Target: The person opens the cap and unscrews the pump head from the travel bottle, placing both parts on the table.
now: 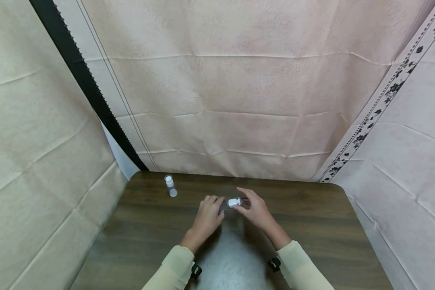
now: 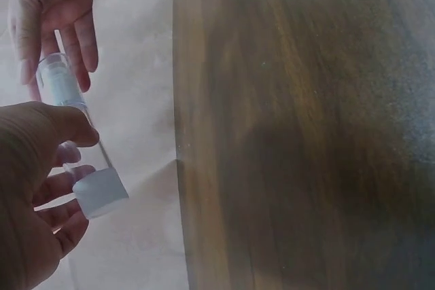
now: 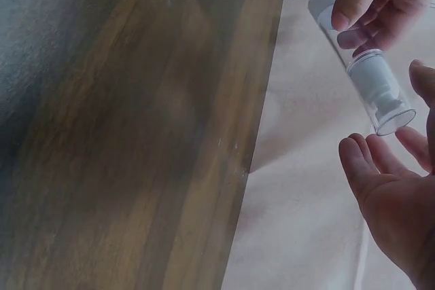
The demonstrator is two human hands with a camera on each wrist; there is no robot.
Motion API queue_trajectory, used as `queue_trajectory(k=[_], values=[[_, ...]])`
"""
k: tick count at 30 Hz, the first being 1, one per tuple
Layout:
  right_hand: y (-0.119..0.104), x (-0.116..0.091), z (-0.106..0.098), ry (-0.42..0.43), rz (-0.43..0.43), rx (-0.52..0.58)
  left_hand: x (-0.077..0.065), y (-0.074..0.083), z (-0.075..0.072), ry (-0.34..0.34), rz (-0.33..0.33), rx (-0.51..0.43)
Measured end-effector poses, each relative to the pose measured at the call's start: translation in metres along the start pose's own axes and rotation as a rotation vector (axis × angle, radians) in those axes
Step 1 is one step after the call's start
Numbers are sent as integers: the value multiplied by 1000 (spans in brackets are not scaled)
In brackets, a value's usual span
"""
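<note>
My left hand [image 1: 207, 217] grips a slim clear pump bottle [image 2: 95, 157] round its transparent body. The bottle is tilted, and a white base [image 2: 101, 193] sticks out past the fingers. At its other end a see-through cap [image 3: 382, 93] covers the white pump head. Close about this capped end, my right hand [image 1: 255, 209] has its thumb and fingers spread apart, the fingertips near the cap. In the right wrist view, part of the right hand [image 3: 401, 215] is cut off by the frame's edge.
A second clear bottle with white ends [image 1: 169, 185] stands at the far left of the brown wooden table [image 1: 293, 201]. Pale cloth [image 1: 221, 88] hangs behind the table and on both sides. Dark bands [image 1: 196, 270] sit on both wrists.
</note>
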State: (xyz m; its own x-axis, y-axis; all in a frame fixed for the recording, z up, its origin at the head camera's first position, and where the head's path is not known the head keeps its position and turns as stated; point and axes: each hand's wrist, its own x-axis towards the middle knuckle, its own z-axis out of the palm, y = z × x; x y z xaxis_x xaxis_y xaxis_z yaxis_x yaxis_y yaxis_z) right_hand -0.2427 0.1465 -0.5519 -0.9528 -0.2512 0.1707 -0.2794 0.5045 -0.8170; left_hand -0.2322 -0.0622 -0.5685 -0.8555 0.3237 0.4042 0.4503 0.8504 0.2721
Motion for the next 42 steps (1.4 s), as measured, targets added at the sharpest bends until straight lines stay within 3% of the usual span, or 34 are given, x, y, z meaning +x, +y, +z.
queue_trajectory(k=[9, 18, 35, 42], values=[[5, -5, -1, 14, 36, 8, 3, 6, 0, -12, 41, 148], [12, -8, 3, 13, 98, 74, 4, 10, -3, -20, 67, 234], [17, -11, 6, 43, 121, 100, 4, 16, -1, -90, 57, 235], [17, -10, 5, 29, 116, 131, 3, 16, -2, -45, 87, 230]])
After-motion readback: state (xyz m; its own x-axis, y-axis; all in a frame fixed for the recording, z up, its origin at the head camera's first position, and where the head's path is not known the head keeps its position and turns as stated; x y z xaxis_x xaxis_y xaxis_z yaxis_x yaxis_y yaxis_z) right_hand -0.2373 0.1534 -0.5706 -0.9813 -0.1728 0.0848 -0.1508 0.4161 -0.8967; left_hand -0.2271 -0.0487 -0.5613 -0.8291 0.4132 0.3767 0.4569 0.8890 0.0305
